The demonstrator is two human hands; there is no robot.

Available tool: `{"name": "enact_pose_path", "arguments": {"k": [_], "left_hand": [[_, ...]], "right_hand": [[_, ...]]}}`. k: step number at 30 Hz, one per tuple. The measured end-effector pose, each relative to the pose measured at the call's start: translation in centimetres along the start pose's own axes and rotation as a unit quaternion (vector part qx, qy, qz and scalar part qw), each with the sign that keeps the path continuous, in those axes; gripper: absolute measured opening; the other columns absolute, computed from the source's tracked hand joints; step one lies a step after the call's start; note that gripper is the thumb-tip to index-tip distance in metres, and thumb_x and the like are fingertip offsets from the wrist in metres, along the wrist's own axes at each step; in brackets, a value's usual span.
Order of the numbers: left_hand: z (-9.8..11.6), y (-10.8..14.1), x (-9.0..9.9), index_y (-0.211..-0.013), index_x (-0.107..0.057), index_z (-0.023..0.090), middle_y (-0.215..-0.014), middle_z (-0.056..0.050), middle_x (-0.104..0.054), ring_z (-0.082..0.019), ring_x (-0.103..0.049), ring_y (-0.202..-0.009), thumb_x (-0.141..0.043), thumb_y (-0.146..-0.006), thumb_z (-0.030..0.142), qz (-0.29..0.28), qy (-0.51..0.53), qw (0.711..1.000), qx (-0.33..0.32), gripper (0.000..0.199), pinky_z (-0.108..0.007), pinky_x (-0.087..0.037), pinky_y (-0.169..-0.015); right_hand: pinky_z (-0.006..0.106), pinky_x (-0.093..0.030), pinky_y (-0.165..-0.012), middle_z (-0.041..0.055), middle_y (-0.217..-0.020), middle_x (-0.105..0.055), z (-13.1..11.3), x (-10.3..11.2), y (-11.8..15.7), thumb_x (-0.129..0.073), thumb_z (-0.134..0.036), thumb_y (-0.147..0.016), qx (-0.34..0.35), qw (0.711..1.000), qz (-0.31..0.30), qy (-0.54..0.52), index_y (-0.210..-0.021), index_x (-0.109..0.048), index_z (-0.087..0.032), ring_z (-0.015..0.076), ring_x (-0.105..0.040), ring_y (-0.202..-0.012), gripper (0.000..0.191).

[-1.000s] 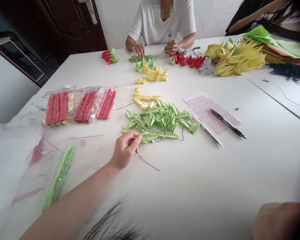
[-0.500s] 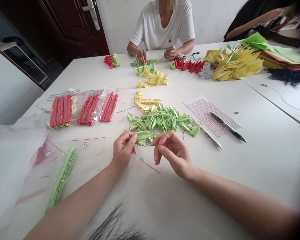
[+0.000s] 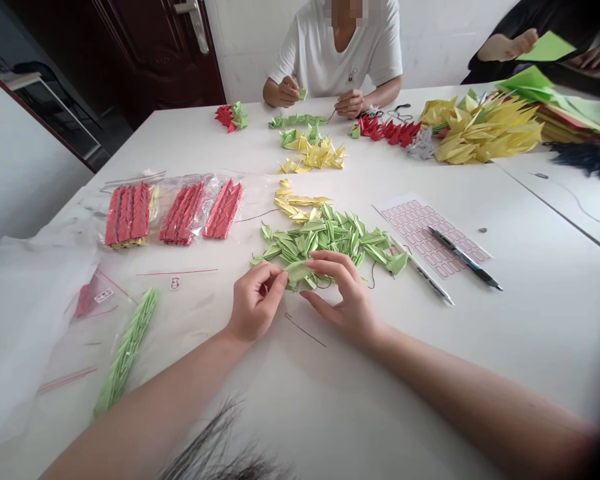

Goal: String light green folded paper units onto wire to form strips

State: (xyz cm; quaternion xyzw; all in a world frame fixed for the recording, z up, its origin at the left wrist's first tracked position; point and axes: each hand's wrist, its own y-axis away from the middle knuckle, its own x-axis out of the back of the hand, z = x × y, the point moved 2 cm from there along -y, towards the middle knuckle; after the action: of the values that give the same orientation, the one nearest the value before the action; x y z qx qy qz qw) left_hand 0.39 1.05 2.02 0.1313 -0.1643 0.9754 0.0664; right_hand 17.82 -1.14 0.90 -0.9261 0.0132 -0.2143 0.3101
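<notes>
the left hand (image 3: 257, 301) and right hand (image 3: 343, 293) are closing narrowly on a green folded paper unit (image 3: 297, 271), pinching it between them. its long axis is running side to side across the hands. a pile of green folded units (image 3: 330, 239) is lying just beyond, nearer the right hand.

A folded green paper origami unit (image 3: 298, 271), long and pointed, sits at the near edge of a loose heap of matching green units (image 3: 327, 240). The left hand (image 3: 256, 303) pinches its left end, while the right hand (image 3: 343, 295) presses its fingers against the right end. The units in the heap lie overlapping at all angles, with many points sticking up. A smaller, straggling row of yellow folded units (image 3: 300, 203) touches the heap's far edge.
</notes>
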Motion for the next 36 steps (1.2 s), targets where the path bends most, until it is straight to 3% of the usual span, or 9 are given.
{"name": "enact_pose_path", "arguments": {"k": [2, 5, 12, 16, 19, 26, 30, 33, 36], "left_hand": [[0.3, 0.1, -0.1, -0.070, -0.057, 0.019, -0.068, -0.001, -0.055, -0.014, -0.048, -0.063, -0.054, -0.092, 0.027, -0.007, -0.041, 0.998, -0.049, 0.024, -0.027, -0.039, -0.060], [0.4, 0.1, -0.2, -0.072, -0.060, 0.019, -0.069, -0.002, -0.060, -0.015, -0.050, -0.065, -0.052, -0.092, 0.025, -0.021, -0.085, 0.992, -0.087, 0.023, -0.028, -0.042, -0.063], [1.3, 0.0, 0.6, -0.093, -0.065, 0.018, -0.094, -0.006, -0.071, -0.020, -0.060, -0.090, -0.050, -0.088, 0.014, -0.037, -0.213, 0.948, -0.232, 0.016, -0.036, -0.045, -0.084], [1.2, -0.3, 0.9, -0.112, -0.064, 0.017, -0.117, -0.010, -0.068, -0.026, -0.059, -0.109, -0.064, -0.084, 0.029, -0.103, -0.310, 0.913, -0.243, 0.031, -0.040, -0.041, -0.092], [0.4, -0.7, 1.0, -0.110, -0.066, 0.020, -0.118, -0.008, -0.069, -0.026, -0.059, -0.112, -0.067, -0.085, 0.034, -0.130, -0.342, 0.906, -0.212, 0.029, -0.040, -0.040, -0.092], [0.3, -1.5, 1.9, -0.092, -0.062, 0.020, -0.091, -0.004, -0.072, -0.019, -0.066, -0.086, -0.056, -0.092, 0.027, -0.085, -0.282, 0.946, -0.137, 0.010, -0.033, -0.046, -0.081], [1.4, -1.8, 2.5, -0.092, -0.054, 0.021, -0.082, -0.001, -0.066, -0.015, -0.063, -0.072, -0.056, -0.091, 0.031, -0.160, -0.174, 0.972, 0.009, 0.010, -0.026, -0.046, -0.064], [1.8, -1.9, 2.7, -0.093, -0.046, 0.022, -0.082, 0.001, -0.065, -0.015, -0.066, -0.073, -0.056, -0.090, 0.030, -0.238, -0.036, 0.962, 0.131, 0.014, -0.028, -0.050, -0.070], [2.2, -2.0, 2.7, -0.092, -0.042, 0.022, -0.079, 0.003, -0.060, -0.013, -0.064, -0.072, -0.059, -0.086, 0.025, -0.268, 0.043, 0.945, 0.183, 0.018, -0.029, -0.052, -0.073]], "right_hand": [[0.039, -0.053, -0.095, 0.0112, -0.129, -0.059, 0.2, -0.1, 0.0, -0.067, -0.016, -0.087, 0.037, 0.998, -0.032, 0.028, -0.127, -0.057, -0.026, 0.0241, -0.058, -0.120, 0.042], [0.031, -0.058, -0.083, 0.0061, -0.107, -0.071, 0.5, -0.1, 0.0, -0.064, -0.017, -0.089, 0.027, 0.997, -0.076, 0.001, -0.121, -0.063, -0.025, 0.0196, -0.069, -0.096, 0.033], [0.032, -0.060, -0.070, 0.0053, -0.085, -0.075, 1.5, 0.0, -0.2, -0.065, -0.029, -0.088, -0.182, 0.964, -0.078, -0.175, -0.098, -0.071, -0.020, 0.0197, -0.073, -0.073, 0.015], [0.033, -0.060, -0.068, 0.0067, -0.084, -0.074, 1.7, 0.0, -0.6, -0.066, -0.050, -0.088, -0.238, 0.937, -0.068, -0.247, -0.091, -0.068, -0.019, 0.0195, -0.071, -0.069, 0.031], [0.033, -0.058, -0.066, 0.0065, -0.081, -0.074, 1.8, 0.2, -0.8, -0.068, -0.057, -0.085, -0.264, 0.923, -0.051, -0.276, -0.088, -0.063, -0.019, 0.0187, -0.070, -0.067, 0.038], [0.030, -0.052, -0.063, 0.0029, -0.075, -0.068, 2.3, 0.5, -0.8, -0.069, -0.060, -0.082, -0.295, 0.905, 0.006, -0.307, -0.088, -0.057, -0.020, 0.0150, -0.061, -0.062, 0.042], [0.025, -0.030, -0.047, -0.0024, -0.065, -0.054, 2.5, 0.6, -1.1, -0.069, -0.060, -0.081, -0.301, 0.904, 0.016, -0.304, -0.075, -0.049, -0.020, 0.0082, -0.038, -0.049, 0.045], [0.026, -0.018, -0.046, -0.0073, -0.057, -0.036, 2.3, 0.7, -1.1, -0.069, -0.061, -0.080, -0.296, 0.912, 0.000, -0.285, -0.071, -0.044, -0.021, 0.0072, -0.026, -0.047, 0.049], [0.027, -0.017, -0.047, -0.0070, -0.057, -0.031, 1.8, 0.8, -1.1, -0.066, -0.062, -0.082, -0.286, 0.926, -0.038, -0.243, -0.069, -0.045, -0.020, 0.0079, -0.024, -0.049, 0.049]]}}
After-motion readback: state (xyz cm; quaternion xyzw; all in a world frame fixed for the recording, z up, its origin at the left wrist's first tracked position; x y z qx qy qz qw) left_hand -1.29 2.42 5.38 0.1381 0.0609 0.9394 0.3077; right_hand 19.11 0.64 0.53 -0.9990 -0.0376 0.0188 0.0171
